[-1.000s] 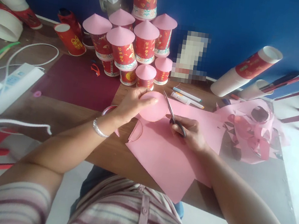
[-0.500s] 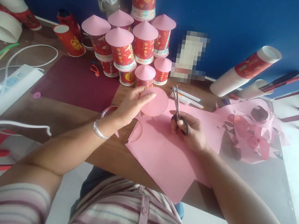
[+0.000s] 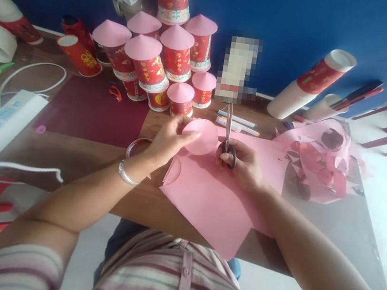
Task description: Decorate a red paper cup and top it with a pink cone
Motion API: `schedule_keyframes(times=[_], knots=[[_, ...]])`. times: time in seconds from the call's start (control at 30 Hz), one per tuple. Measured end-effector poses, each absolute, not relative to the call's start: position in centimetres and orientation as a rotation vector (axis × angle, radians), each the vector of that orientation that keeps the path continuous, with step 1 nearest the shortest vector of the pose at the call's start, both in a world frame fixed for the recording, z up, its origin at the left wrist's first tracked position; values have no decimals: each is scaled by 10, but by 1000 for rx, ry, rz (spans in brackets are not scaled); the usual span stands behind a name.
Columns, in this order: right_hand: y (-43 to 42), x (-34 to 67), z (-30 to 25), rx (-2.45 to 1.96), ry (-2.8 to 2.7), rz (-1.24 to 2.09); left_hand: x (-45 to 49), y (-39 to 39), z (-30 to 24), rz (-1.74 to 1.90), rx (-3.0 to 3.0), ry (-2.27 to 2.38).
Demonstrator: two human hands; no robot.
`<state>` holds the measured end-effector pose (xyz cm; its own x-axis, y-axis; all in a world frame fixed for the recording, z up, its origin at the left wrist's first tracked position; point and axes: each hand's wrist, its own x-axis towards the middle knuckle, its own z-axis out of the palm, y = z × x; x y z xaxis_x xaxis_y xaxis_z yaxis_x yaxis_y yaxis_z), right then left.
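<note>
Between thumb and fingers, my left hand (image 3: pixel 173 140) pinches a round pink paper disc (image 3: pixel 202 137) by its left edge. My right hand (image 3: pixel 243 164) grips a pair of scissors (image 3: pixel 228 152) by the black handles, blades pointing away from me and close together. The scissors are just right of the disc, apart from it. Under both hands lies a large pink paper sheet (image 3: pixel 214 205) with a curved cut at its left edge. Beyond my left hand stand stacked red paper cups (image 3: pixel 149 71) topped with pink paper cones (image 3: pixel 180 93).
Pink paper scraps (image 3: pixel 324 163) are heaped at the right. Markers (image 3: pixel 240 122) lie behind the sheet. A roll of tape (image 3: pixel 137 147) is beside my left wrist. A power strip (image 3: pixel 9 121) with white cables sits at the left, and a tall cup stack (image 3: pixel 312 85) leans at the back right.
The scissors have turned more upright, and their blades have come together. My right hand has shifted slightly left, toward the disc. The whole view has moved a little.
</note>
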<state>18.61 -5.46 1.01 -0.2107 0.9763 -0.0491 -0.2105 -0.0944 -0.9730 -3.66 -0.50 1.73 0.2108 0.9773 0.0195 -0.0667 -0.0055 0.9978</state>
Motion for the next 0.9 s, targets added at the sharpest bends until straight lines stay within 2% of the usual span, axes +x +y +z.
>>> schedule_keyframes(times=[0.27,0.7,0.9], knots=[[-52,180,-1,-965,-986,1528,-32,-11,13,1062,1262,950],[-52,179,-1,-1017,-983,1477,-31,-19,34,765,1411,934],[-55,185,6,-1076,-1188,1502,-35,-13,32,969,1310,976]])
